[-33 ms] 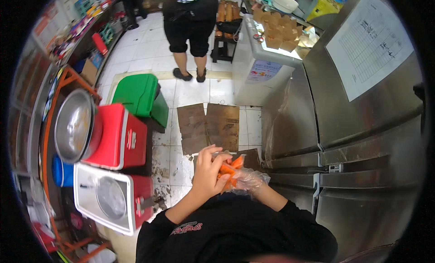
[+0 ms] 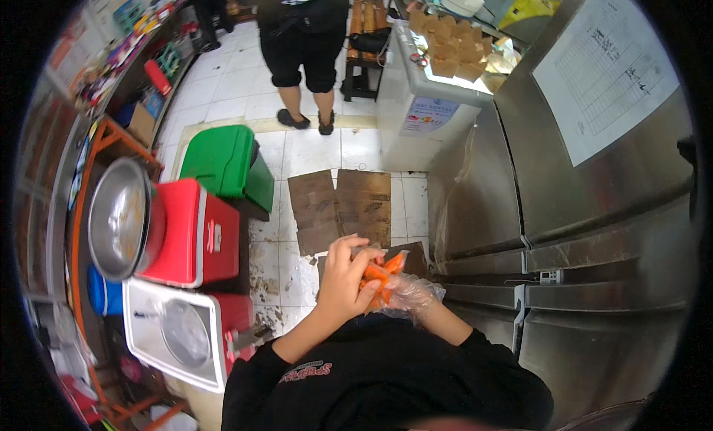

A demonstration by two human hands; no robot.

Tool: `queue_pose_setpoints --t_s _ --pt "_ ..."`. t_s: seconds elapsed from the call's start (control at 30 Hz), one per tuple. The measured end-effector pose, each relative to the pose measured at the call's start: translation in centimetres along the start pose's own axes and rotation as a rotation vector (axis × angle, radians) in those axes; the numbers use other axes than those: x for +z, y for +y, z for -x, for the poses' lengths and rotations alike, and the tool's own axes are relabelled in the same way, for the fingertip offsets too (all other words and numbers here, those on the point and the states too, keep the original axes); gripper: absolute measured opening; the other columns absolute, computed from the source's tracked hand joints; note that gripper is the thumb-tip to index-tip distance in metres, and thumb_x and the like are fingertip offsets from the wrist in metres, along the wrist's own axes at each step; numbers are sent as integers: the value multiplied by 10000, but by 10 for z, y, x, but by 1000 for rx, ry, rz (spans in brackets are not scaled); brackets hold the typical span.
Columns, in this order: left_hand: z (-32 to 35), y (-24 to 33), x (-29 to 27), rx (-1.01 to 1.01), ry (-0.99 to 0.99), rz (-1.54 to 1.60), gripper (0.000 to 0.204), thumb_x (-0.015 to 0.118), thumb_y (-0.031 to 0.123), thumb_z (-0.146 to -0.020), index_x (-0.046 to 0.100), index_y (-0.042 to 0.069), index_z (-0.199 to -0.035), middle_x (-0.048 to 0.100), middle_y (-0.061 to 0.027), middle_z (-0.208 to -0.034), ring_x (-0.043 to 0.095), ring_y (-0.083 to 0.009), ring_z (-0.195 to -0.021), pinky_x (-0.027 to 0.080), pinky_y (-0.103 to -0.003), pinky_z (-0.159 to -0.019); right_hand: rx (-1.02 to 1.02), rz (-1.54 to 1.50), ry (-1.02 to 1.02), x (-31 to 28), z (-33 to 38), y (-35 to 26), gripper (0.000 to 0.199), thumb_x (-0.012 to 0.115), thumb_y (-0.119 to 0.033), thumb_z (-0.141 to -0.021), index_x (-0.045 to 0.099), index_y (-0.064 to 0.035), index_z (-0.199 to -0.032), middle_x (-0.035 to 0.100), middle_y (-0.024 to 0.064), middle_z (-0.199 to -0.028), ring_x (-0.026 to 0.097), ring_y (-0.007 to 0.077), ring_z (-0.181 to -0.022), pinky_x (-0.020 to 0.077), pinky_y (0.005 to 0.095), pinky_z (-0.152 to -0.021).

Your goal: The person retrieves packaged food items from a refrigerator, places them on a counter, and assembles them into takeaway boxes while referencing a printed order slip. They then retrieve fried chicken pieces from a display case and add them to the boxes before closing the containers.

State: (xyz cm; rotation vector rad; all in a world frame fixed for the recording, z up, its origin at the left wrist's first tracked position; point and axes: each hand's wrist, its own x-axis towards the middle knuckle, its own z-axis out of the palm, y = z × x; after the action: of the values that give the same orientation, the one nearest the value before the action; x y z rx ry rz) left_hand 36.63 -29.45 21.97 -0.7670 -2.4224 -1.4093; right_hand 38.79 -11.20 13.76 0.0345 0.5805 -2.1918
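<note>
Several bright orange pieces (image 2: pixel 394 263), of a kind I cannot make out, are gathered between my two hands in front of my body. My right hand (image 2: pixel 407 291), in a loose clear plastic glove, holds them from the right and from below. My bare left hand (image 2: pixel 346 273) curls over their left side, its thumb against the orange pieces and its fingers bent above them. Parts of the right fingers are hidden behind the pieces and the crumpled plastic.
At left stand a red cooler (image 2: pixel 223 238) with a metal bowl (image 2: pixel 119 219), an open white-lined cooler (image 2: pixel 141 319) and a green bin (image 2: pixel 215 160). Flattened cardboard (image 2: pixel 364 201) covers floor tiles ahead. Steel refrigerator doors (image 2: pixel 475 186) line the right. Another person (image 2: pixel 303 48) stands ahead.
The view has shifted slightly. The orange pieces have tilted a little between my hands, which otherwise keep their hold. The person ahead has shifted their feet slightly.
</note>
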Motion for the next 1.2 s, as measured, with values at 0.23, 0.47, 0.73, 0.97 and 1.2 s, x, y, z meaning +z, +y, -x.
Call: queue_pose_setpoints --t_s 0.23,0.47,0.73,0.97,1.2 --pt "-152 -69 17 62 -154 -59 354 653 276 -823 647 108 -1135 514 -187 -1143 486 -376 -1084 404 -472 -925 -142 87 -40 -18 -82 -133 806 733 -418 -855 307 -101 -1461 480 94 -1366 512 216 -1251 489 399 -1006" --pt "-268 -147 -36 -164 62 -178 366 684 210 -780 680 144 -1139 535 -170 -1123 506 -322 -1042 419 -435 -889 48 527 -235 -13 -242 -268 738 682 -481 -882 372 -93 -1428 529 66 -1257 564 159 -1072 510 307 -867" --pt "-333 -264 -104 -385 360 -367 330 641 319 -847 688 157 -1131 528 -152 -1117 501 -322 -1059 393 -432 -896 402 579 -325 -3 -425 -339 676 783 -272 -791 453 -98 -1355 584 6 -1125 581 132 -953 508 288 -779" --pt "-470 -398 -160 -318 385 -27 614 432 600 -910 564 158 -1315 499 -162 -1222 444 -383 -1197 332 -468 -971 254 273 48 -21 -544 -413 709 820 -253 -781 446 -41 -1344 568 38 -1222 573 167 -1096 495 340 -928" --pt "-635 -498 -139 -131 33 -126 656 495 494 -875 439 112 -1405 435 -197 -1300 358 -453 -1271 269 -552 -1076 -100 286 250 -51 -625 -530 828 821 -256 -762 352 -86 -1423 514 82 -1324 540 234 -1219 481 416 -1016"
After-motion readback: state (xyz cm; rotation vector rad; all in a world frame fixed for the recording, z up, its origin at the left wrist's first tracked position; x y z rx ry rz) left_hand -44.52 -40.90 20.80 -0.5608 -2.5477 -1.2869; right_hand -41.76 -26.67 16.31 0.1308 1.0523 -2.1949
